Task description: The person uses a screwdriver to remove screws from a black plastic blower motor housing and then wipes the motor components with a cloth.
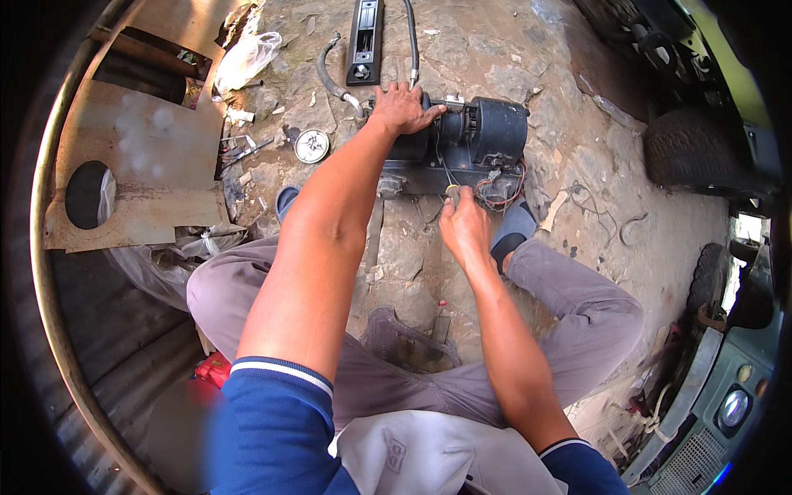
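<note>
One black housing (501, 125) under left fingers (404, 91), just beyond right hand (464, 224).

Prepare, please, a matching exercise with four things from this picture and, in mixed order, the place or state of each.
1. left hand
2. right hand
3. round tin
4. large tyre

A. apart from the black unit, to its left
B. near the upper right of the picture
C. resting on the black unit
D. holding a small yellow object

Pairs: 1-C, 2-D, 3-A, 4-B
</note>
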`<state>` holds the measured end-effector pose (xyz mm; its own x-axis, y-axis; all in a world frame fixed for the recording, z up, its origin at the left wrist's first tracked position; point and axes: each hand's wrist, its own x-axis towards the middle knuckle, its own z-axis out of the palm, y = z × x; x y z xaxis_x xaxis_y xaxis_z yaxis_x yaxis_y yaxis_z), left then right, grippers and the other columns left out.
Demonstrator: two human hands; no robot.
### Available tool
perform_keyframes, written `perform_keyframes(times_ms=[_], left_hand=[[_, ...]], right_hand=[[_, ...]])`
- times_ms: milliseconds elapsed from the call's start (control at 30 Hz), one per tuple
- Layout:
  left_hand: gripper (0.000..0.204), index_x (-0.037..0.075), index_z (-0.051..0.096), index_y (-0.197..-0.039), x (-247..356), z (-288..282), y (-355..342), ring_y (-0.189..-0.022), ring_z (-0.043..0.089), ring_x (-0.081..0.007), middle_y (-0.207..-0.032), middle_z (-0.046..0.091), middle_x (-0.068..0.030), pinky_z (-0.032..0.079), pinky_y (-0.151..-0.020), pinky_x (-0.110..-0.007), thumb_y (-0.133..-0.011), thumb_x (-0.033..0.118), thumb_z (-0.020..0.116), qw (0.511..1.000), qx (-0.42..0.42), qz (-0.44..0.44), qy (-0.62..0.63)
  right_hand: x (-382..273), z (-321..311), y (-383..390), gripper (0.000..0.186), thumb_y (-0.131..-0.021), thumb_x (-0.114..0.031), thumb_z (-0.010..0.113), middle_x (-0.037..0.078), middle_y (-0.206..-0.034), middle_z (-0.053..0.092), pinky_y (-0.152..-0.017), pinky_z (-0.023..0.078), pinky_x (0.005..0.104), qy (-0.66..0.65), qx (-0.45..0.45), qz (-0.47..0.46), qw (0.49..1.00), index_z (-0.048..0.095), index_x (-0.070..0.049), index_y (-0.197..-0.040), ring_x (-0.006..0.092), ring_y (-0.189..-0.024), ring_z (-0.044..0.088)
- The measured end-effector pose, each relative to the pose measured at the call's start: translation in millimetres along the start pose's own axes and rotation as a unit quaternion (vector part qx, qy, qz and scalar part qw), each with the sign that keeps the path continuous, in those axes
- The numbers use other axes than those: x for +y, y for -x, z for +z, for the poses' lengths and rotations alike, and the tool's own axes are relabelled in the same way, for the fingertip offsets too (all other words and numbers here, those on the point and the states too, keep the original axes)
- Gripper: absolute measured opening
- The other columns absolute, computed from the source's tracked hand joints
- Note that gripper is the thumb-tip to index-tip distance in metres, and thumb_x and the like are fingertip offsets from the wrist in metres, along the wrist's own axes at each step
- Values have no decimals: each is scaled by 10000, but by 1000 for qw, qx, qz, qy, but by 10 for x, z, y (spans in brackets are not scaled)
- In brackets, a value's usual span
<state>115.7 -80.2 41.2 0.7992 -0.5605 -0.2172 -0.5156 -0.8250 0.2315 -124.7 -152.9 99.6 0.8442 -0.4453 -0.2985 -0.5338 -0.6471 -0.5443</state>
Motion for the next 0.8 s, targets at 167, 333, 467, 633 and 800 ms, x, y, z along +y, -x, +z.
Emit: perform_keyframes(times_ms=[167,333,467,633,800], left_hand=[[884,18,547,-1332,-6,31,17,-1328,423,-357,-1377,520,-203,313,-1061,-552,-892,766,379,1000,12,7,10],[872,36,543,-1344,-42,44,-18,-1338,416,-353,-1376,520,-202,313,-1062,-545,-893,764,375,1000,-3,11,9],[824,38,564,-1307,-84,54,15,-1331,426,-349,-1366,529,-196,276,-1089,-600,-899,736,407,1000,-7,8,19],[853,37,562,-1323,-31,74,-59,-1327,429,-349,-1358,530,-205,321,-1050,-566,-892,755,399,1000,5,15,7],[794,40,564,-1310,-74,30,25,-1309,441,-336,-1340,550,-179,294,-1060,-563,-905,709,430,1000,11,0,16]], right_hand=[[-70,357,-76,310,-944,-197,529,312,-909,673,-785,500,570,-43,94,31,994,531,-17,-1196,501,-874,646],[-269,276,-123,303,-944,-214,511,313,-983,676,-842,504,561,-21,1,89,996,550,-51,-1197,506,-962,638],[-269,-6,-240,336,-939,-218,505,324,-1008,668,-897,495,555,8,-45,88,995,535,-4,-1197,499,-997,633],[-121,621,-182,392,-967,-263,472,286,-1065,673,-908,483,529,-107,15,186,977,549,-3,-1249,474,-1032,626],[-186,735,-104,341,-968,-257,511,280,-1046,667,-848,492,470,-267,104,156,945,645,20,-1115,448,-1008,635]])
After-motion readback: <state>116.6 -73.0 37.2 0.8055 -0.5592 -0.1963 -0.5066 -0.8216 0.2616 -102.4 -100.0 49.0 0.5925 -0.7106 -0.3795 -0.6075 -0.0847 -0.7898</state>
